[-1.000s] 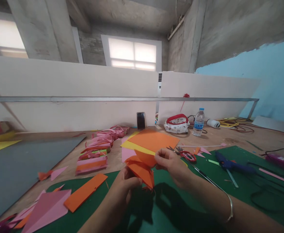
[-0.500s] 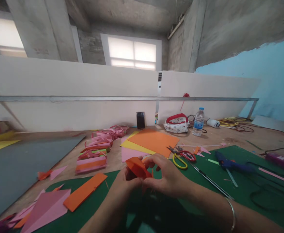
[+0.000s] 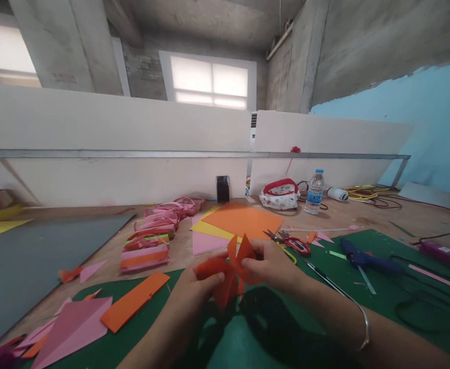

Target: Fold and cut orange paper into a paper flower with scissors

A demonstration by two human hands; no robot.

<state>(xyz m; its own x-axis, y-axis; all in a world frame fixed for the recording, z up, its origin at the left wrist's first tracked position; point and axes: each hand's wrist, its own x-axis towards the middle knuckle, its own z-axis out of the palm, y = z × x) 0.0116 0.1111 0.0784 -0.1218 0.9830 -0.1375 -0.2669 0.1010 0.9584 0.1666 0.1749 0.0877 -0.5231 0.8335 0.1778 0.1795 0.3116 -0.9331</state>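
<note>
Between my two hands is an orange paper flower [image 3: 230, 274] with several pointed petals spread apart, held just above the green cutting mat [image 3: 243, 341]. My left hand [image 3: 199, 289] pinches its left petals between thumb and fingers. On the other side my right hand [image 3: 269, 264], with a silver bangle at the wrist, grips the right petals. Some fingertips are hidden behind the paper. Left of my left hand lies a folded orange paper strip [image 3: 135, 302]. Behind the hands are orange sheets [image 3: 243, 223], over yellow and pink ones.
Red-handled scissors [image 3: 297, 245], partly hidden yellow-handled scissors, a metal rod [image 3: 336, 287] and a blue glue gun [image 3: 366, 259] lie to the right. Pink paper pieces [image 3: 71, 328] and a row of strip bundles [image 3: 146, 256] are left. A phone [image 3: 222, 189], pouch [image 3: 280, 197] and water bottle [image 3: 315, 192] stand behind.
The orange paper has opened from a compact, folded-looking shape into spread petals. My right hand has shifted right and turned, now covering much of the yellow scissor handle.
</note>
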